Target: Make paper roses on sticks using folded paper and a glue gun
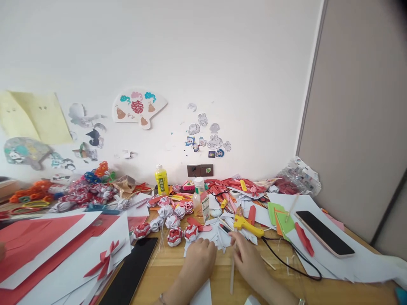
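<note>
My left hand (pixel 200 256) is closed, knuckles up, over the front of the table beside white paper scraps (pixel 219 237). Whatever its fingers hold is hidden behind the hand. To its right, my right hand (pixel 248 256) has its fingers curled together; I cannot make out what is in them. A translucent glue stick (pixel 232 279) runs down from beside my right thumb, and whether it is held or lies on the table is unclear. Just beyond the right fingertips are a dark pen-like stick (pixel 224 228) and a yellow hot glue gun (pixel 248 225).
Red-and-white paper balls (pixel 174 236) and a clear bottle (pixel 201 201) stand ahead. A yellow bottle (pixel 161 180) is near the wall. Red and white sheets (pixel 47 241) and a black slab (pixel 130 271) lie left; a phone (pixel 324 233) and black cord (pixel 295 252) lie right.
</note>
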Motion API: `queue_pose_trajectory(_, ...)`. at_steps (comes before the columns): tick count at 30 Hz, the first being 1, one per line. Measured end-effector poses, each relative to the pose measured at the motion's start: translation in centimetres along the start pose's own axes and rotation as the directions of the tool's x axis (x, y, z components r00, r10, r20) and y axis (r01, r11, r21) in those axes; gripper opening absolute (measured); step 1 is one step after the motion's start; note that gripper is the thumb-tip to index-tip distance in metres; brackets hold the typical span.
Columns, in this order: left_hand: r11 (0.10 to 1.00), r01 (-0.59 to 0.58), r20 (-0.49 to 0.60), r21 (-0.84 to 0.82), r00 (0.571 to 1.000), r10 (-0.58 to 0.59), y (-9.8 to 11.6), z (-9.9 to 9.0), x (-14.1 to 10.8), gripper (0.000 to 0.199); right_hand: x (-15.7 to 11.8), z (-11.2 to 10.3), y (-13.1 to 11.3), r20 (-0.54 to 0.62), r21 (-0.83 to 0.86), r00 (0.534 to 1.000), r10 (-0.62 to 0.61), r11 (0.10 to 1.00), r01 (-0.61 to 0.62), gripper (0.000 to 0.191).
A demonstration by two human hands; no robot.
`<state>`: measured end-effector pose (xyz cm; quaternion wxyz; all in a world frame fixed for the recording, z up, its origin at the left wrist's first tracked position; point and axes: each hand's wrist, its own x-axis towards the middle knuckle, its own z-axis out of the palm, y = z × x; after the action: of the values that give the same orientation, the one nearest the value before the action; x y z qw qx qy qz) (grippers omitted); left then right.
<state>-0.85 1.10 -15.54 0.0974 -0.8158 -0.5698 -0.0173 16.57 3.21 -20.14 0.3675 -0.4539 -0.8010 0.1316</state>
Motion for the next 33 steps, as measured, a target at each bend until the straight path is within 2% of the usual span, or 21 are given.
queue_pose_trajectory(2,0.999,0.049,0.012,0.007,0.999,-0.049,-0.8,0.4,0.1,0.017,0.0,-0.3,-0.8,0.111,-0.118,0.992,-0.057,0.991,0.07,0.04)
queue_pose_trajectory(5,0.993,0.114,0.022,0.001,0.993,-0.114,-1.5,0.8,0.1,0.02,-0.2,-0.4,-1.6,0.206,-0.212,0.977,-0.051,0.972,0.096,0.024)
queue_pose_trajectory(8,0.991,0.134,0.025,-0.022,0.991,-0.133,-1.6,1.0,0.1,0.022,-0.3,-0.4,-1.8,0.209,-0.209,0.977,-0.046,0.974,0.09,0.017)
queue_pose_trajectory(16,0.991,0.096,-0.006,-0.095,0.995,-0.097,-1.1,1.4,-0.2,0.02,-0.4,-0.4,-1.7,0.206,-0.205,0.976,-0.066,0.973,0.109,0.018)
queue_pose_trajectory(21,0.989,0.093,-0.118,-0.114,0.987,-0.106,-1.9,1.6,-0.2,0.018,-0.4,-0.6,-1.9,0.201,-0.183,0.976,-0.078,0.976,0.115,0.019)
queue_pose_trajectory(27,0.985,0.096,-0.354,-0.143,0.925,-0.142,-4.5,2.0,0.6,0.016,-0.3,-0.9,-2.0,0.2,-0.17,0.973,-0.116,0.974,0.151,0.019)
queue_pose_trajectory(33,0.96,0.099,-0.514,-0.261,0.827,-0.226,-6.6,5.0,1.6,0.032,-0.6,-0.7,-2.1,0.197,-0.211,0.971,-0.138,0.961,0.179,0.018)
